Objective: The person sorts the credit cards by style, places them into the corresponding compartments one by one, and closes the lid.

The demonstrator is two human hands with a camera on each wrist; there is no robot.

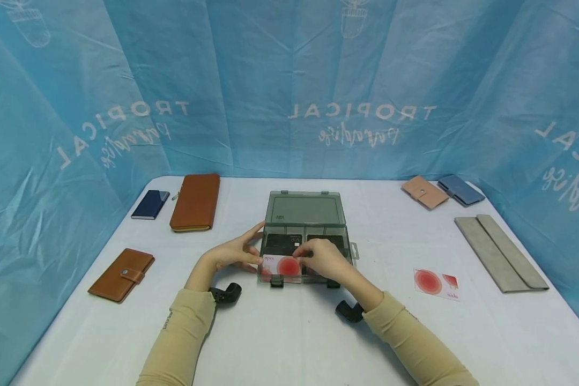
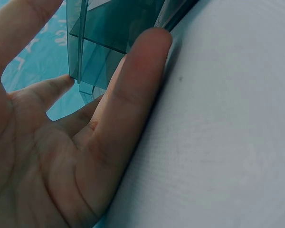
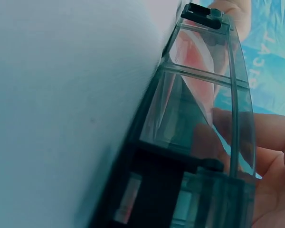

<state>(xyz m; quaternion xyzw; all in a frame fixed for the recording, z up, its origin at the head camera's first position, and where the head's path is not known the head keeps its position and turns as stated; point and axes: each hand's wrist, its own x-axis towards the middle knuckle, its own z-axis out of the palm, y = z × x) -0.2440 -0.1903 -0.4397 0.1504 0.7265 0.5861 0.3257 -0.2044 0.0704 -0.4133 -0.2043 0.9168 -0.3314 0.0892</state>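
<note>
A translucent grey-green plastic box [image 1: 266, 228] stands in the middle of the table with its lid [image 1: 306, 208] raised at the back. My right hand [image 1: 322, 257] pinches the right edge of a white card with a red circle [image 1: 275, 265] in the front left compartment. In the right wrist view, the card [image 3: 194, 59] shows through the clear wall, tilted. Along the box's left side, my left hand [image 1: 234, 255] touches the wall with fairly straight fingers. Behind the pinched card lies a black card marked VIP [image 1: 277, 242]; another black card [image 1: 335, 240] is in the back right compartment.
A second red-circle card [image 1: 436, 284] lies on the table at right, near a grey sleeve [image 1: 502, 252]. Tan [image 1: 425, 192] and blue [image 1: 460, 190] wallets sit back right. At left are a brown wallet [image 1: 121, 274], brown notebook [image 1: 195, 202] and navy cardholder [image 1: 150, 204].
</note>
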